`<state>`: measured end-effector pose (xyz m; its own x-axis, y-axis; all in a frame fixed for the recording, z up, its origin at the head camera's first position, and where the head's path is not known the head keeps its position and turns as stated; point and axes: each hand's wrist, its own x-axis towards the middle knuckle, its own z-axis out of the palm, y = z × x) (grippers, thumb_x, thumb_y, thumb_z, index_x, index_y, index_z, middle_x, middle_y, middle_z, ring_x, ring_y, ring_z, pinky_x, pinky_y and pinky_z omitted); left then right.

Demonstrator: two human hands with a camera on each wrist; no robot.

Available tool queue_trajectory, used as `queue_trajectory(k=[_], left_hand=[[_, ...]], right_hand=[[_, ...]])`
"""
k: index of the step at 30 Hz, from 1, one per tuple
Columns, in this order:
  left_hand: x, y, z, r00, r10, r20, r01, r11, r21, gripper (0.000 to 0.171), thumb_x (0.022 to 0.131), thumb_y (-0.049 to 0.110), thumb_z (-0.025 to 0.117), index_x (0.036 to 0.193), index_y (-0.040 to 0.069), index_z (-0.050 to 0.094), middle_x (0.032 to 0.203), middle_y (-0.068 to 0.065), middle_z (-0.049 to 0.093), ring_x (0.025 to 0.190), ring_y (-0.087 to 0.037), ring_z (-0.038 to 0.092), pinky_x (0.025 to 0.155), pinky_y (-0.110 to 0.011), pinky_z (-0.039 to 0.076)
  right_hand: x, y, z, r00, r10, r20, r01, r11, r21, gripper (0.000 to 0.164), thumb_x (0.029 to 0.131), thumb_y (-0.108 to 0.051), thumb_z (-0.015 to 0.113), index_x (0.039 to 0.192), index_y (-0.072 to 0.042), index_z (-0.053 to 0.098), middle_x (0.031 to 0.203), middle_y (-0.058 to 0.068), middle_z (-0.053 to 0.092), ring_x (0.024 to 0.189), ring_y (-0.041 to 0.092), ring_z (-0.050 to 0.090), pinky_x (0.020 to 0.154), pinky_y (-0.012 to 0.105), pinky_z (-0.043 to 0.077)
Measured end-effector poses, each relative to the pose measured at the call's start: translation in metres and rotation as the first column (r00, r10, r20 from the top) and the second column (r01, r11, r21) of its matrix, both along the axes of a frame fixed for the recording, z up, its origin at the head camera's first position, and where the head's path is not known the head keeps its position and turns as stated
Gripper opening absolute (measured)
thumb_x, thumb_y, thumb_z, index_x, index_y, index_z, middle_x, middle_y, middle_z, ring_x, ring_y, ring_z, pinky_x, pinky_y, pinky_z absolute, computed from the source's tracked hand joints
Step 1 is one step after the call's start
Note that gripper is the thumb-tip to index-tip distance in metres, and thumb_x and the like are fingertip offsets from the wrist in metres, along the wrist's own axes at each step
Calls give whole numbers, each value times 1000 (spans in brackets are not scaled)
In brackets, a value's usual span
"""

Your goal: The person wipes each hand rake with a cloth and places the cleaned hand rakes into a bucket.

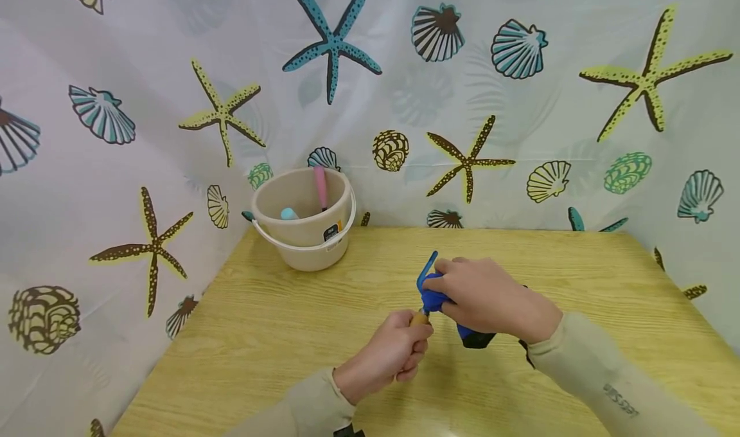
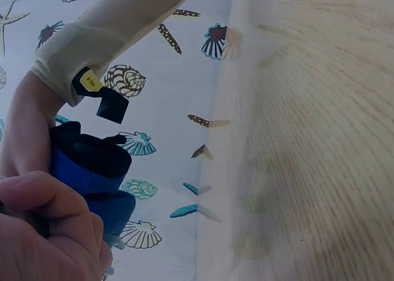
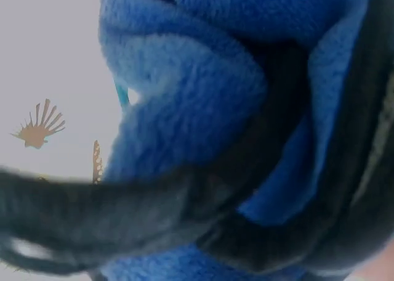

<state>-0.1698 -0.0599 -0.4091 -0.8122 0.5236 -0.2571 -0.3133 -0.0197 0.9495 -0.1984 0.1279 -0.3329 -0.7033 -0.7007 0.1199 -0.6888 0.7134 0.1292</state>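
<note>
My left hand [image 1: 397, 346] grips the wooden handle [image 1: 419, 319] of a tool, its fingers curled round it. My right hand [image 1: 476, 290] pinches a blue cloth [image 1: 435, 300] with a black edge round the tool, just beyond the handle. Past the fingers sticks out the tool's thin, bent blue end [image 1: 426, 271]; the stretch between is hidden under the cloth. A loose fold of cloth hangs below the right palm. In the right wrist view the fleecy cloth [image 3: 184, 102] and its dark trim fill most of the picture.
On the wooden table [image 1: 277, 334], at the back left, stands a beige bucket [image 1: 309, 254] with a white bail handle. A pink handle [image 1: 320, 186] and a light blue rounded end [image 1: 288, 214] show inside it. A curtain [image 1: 370, 109] printed with shells and starfish surrounds the table.
</note>
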Motion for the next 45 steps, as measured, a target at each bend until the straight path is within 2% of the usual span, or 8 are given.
queue_trajectory(k=[8,13,19,24,31,37,40,45], left_hand=[[-1,-3,-4,1000,23,6,-23,1000,8,17,101,16,53,87,11,45,59,4,31,40,-9,20,35,-23,18],[-3,-3,-7,997,73,-7,-73,996,-44,11,98,17,55,92,8,53,59,3,36,40,-8,24,36,-23,20],[-13,-6,-5,992,121,-39,-124,986,-109,28,100,29,48,106,6,62,64,2,49,41,-10,34,39,-23,29],[-18,-11,-5,985,133,-106,-143,986,-91,21,99,21,54,102,1,57,68,-3,57,39,-10,41,36,-22,37],[-23,-11,-7,974,163,-158,-182,977,-113,19,90,8,62,104,1,51,68,-4,59,37,-8,37,35,-21,34],[-24,-9,-6,979,141,-149,-164,974,-156,22,94,15,64,107,5,51,66,-3,55,39,-9,33,37,-22,29],[-24,-7,-4,980,124,-154,-149,975,-167,15,99,21,59,98,6,55,63,0,48,39,-9,28,37,-23,24],[-22,-4,-2,980,110,-168,-138,977,-162,21,103,20,50,85,10,54,61,1,41,40,-10,26,38,-24,24]], right_hand=[[2,3,-6,999,-21,42,20,999,34,16,88,-20,76,104,-19,76,91,4,63,73,16,58,58,33,54],[1,16,-13,994,-45,98,40,998,51,9,87,-21,78,95,-19,76,83,-1,59,69,12,53,57,31,50],[-1,32,-6,985,-79,156,80,997,1,25,88,-21,75,114,-21,75,94,0,61,72,9,52,57,27,47],[-2,38,12,992,-68,106,77,994,-83,37,88,-17,70,125,-21,71,107,4,64,77,11,58,60,28,51],[-6,36,27,999,-31,4,32,986,-166,38,89,-17,69,127,-22,71,110,3,63,80,12,56,62,29,49],[-12,18,16,998,16,-60,-24,993,-119,37,88,-21,73,124,-21,72,109,7,64,84,17,62,63,34,56],[-14,10,6,998,33,-58,-37,996,-82,37,88,-25,76,124,-20,71,111,10,65,91,22,67,66,39,59],[-12,0,-4,997,76,-23,-78,995,-66,34,87,-25,77,121,-20,73,118,13,65,104,28,68,69,43,61]])
